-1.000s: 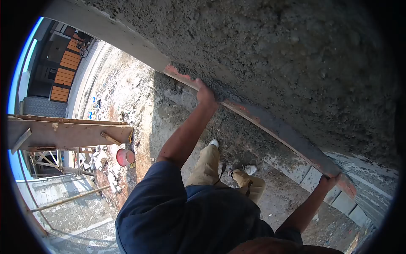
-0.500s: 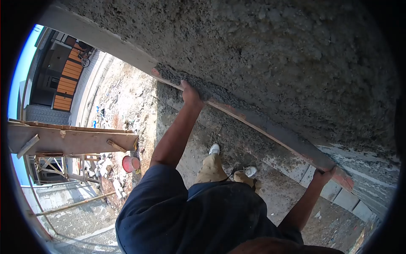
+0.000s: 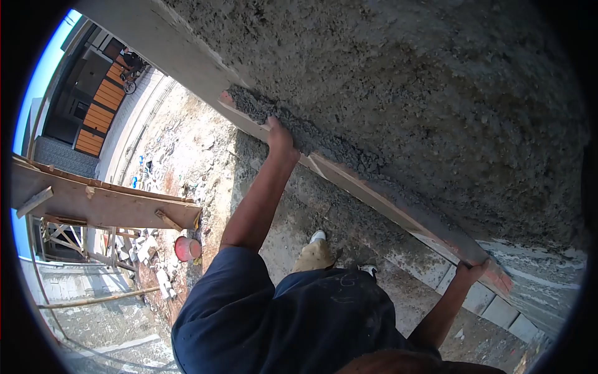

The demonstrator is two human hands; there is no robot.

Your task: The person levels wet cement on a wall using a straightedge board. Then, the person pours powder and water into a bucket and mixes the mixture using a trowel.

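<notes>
A long wooden screed board (image 3: 367, 196) lies along the rough, freshly plastered wall (image 3: 436, 93), running from upper left to lower right. Wet grey mortar (image 3: 299, 128) is heaped on its wall-side edge. My left hand (image 3: 282, 140) is closed around the board towards its upper-left end, thumb over the top edge close to the mortar. Near the lower-right end, my right hand (image 3: 471, 272) grips the board too, its fingers partly hidden. Reddish stains show at both ends of the board.
Below me are my white shoe (image 3: 318, 236) and dusty concrete ground. At left stand a red bucket (image 3: 188, 249), a wooden formwork beam (image 3: 112, 207) and broken bricks (image 3: 144, 246). A person (image 3: 131, 60) is by a wheeled vehicle near an orange-panelled gate (image 3: 99, 110).
The board has tilted so more of its outer face shows, and more mortar is piled along its edge. Both hands keep their hold. My view has turned slightly.
</notes>
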